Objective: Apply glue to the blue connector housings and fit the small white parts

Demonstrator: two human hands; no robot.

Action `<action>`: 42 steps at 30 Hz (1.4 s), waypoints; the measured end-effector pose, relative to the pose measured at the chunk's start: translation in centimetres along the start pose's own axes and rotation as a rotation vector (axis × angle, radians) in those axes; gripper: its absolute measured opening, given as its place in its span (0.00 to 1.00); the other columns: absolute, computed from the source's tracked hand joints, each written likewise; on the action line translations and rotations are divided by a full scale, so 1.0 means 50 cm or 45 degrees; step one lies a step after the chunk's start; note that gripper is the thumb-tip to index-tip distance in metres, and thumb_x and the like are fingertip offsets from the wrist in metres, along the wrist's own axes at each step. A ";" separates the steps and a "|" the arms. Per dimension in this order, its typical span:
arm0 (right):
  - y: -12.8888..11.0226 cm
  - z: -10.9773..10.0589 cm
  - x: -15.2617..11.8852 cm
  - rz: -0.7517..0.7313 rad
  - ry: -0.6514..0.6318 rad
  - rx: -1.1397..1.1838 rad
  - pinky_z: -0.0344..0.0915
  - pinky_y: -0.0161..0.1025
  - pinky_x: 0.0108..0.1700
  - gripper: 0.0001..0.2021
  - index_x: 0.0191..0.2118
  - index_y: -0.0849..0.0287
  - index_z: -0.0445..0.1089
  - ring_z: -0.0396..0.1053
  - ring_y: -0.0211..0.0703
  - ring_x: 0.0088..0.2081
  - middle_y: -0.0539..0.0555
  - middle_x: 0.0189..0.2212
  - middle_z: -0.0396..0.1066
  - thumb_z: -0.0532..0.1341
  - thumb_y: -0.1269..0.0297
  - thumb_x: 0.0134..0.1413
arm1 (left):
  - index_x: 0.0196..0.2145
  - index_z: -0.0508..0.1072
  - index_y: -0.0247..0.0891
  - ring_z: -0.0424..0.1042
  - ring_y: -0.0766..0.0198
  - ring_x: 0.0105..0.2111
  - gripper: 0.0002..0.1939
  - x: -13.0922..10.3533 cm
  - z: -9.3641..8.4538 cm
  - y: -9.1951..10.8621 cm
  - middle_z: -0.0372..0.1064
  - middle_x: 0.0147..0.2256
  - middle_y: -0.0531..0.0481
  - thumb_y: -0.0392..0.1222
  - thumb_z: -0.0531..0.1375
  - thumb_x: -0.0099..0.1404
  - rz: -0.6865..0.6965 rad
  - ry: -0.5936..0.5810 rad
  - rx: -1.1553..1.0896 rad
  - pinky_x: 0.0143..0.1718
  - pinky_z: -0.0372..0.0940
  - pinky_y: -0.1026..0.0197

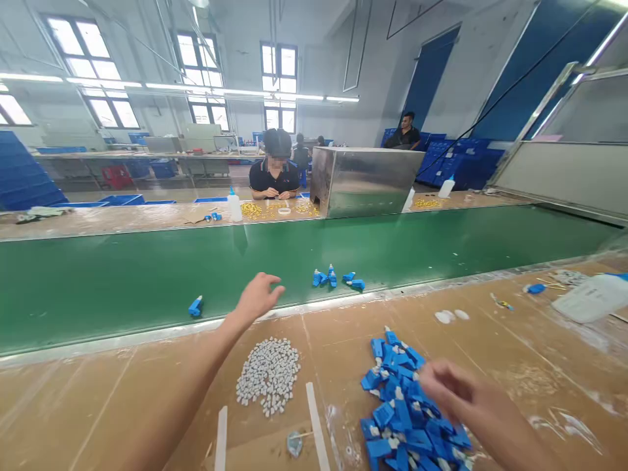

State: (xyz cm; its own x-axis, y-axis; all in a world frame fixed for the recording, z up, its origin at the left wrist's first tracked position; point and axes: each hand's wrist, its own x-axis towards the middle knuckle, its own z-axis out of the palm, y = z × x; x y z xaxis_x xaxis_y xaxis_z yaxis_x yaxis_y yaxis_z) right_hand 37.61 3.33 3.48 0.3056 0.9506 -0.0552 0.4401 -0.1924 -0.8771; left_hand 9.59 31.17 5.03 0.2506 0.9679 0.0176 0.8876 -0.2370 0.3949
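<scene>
Green belt (122,281) beyond a heap of blue parts (400,412). Right hand (449,389) at the heap's right edge, half curled; cannot tell if it grips one. Left hand (260,294) over the belt, loosely spread, empty. Grey bits (269,376) between the arms.

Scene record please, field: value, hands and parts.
left hand: open over green belt, nothing visible in it
right hand: at right side of blue parts pile; grip unclear
on belt: blue cluster, lone blue part farther left
on bench: small grey pieces, two tape strips
across belt: co-worker, yellow pieces
</scene>
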 end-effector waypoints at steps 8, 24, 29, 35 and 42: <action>0.040 0.056 0.488 -0.054 0.005 -0.453 0.67 0.47 0.46 0.31 0.50 0.60 0.72 0.73 0.58 0.46 0.61 0.43 0.72 0.74 0.65 0.34 | 0.63 0.61 0.41 0.68 0.48 0.54 0.30 0.171 0.152 0.146 0.60 0.61 0.39 0.49 0.62 0.68 0.064 -0.352 0.075 0.52 0.67 0.40; -0.023 0.161 0.602 -0.036 -0.527 -0.599 0.73 0.50 0.47 0.16 0.55 0.60 0.68 0.73 0.49 0.47 0.58 0.52 0.71 0.62 0.60 0.65 | 0.46 0.76 0.39 0.73 0.47 0.44 0.30 0.203 0.171 0.157 0.76 0.42 0.44 0.49 0.73 0.44 0.592 -0.515 -0.091 0.43 0.64 0.56; -0.026 0.080 0.457 -0.134 -0.510 -0.552 0.72 0.46 0.45 0.18 0.53 0.60 0.69 0.73 0.47 0.43 0.55 0.47 0.73 0.66 0.62 0.60 | 0.43 0.76 0.39 0.72 0.50 0.41 0.28 0.082 0.129 0.192 0.74 0.38 0.48 0.52 0.72 0.45 0.674 -0.561 -0.307 0.40 0.62 0.57; -0.016 -0.005 0.260 -0.099 -0.587 -0.545 0.63 0.34 0.32 0.27 0.46 0.56 0.75 0.71 0.43 0.30 0.46 0.27 0.75 0.73 0.73 0.34 | 0.41 0.78 0.40 0.71 0.58 0.34 0.22 -0.098 0.152 0.227 0.74 0.33 0.54 0.44 0.72 0.46 0.707 -0.896 -0.642 0.36 0.63 0.61; -0.003 -0.075 0.152 -0.032 -0.388 -0.587 0.61 0.35 0.28 0.29 0.52 0.61 0.73 0.70 0.42 0.26 0.49 0.25 0.73 0.71 0.71 0.39 | 0.57 0.70 0.36 0.64 0.66 0.21 0.35 -0.166 0.168 0.176 0.65 0.22 0.58 0.34 0.64 0.50 0.394 -0.981 -0.953 0.26 0.60 0.63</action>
State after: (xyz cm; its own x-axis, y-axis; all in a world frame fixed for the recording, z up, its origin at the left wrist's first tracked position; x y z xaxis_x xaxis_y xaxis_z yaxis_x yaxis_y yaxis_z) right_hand 43.03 9.65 4.98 0.0624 0.9706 -0.2324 0.7894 -0.1905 -0.5836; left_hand 18.58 20.32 0.64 0.8234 0.5042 -0.2605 0.3540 -0.0975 0.9301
